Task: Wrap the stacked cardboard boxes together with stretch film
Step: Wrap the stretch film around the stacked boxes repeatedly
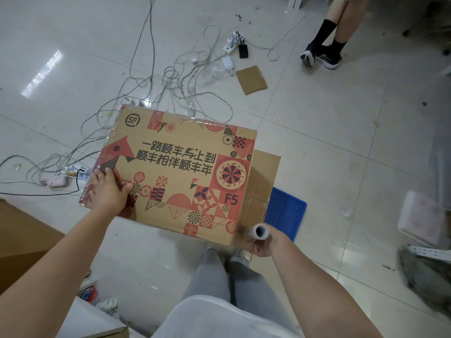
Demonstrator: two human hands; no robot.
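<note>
A printed cardboard box [180,164] with red and black patterns lies on top of a plain cardboard box [264,176] that shows at its right side. Clear stretch film [97,167] clings along the top box's left edge. My left hand [109,191] presses flat on the near left corner of the top box, over the film. At the stack's near right corner my right hand [262,245] grips a stretch film roll [260,231], held upright so its hollow core faces the camera.
A blue plastic tray [289,211] lies under the stack's right side. Tangled cables and power strips [170,76] cover the floor beyond, with a cardboard scrap [251,79]. Another person's legs [327,37] stand at the far right. A brown box [22,237] sits at my left.
</note>
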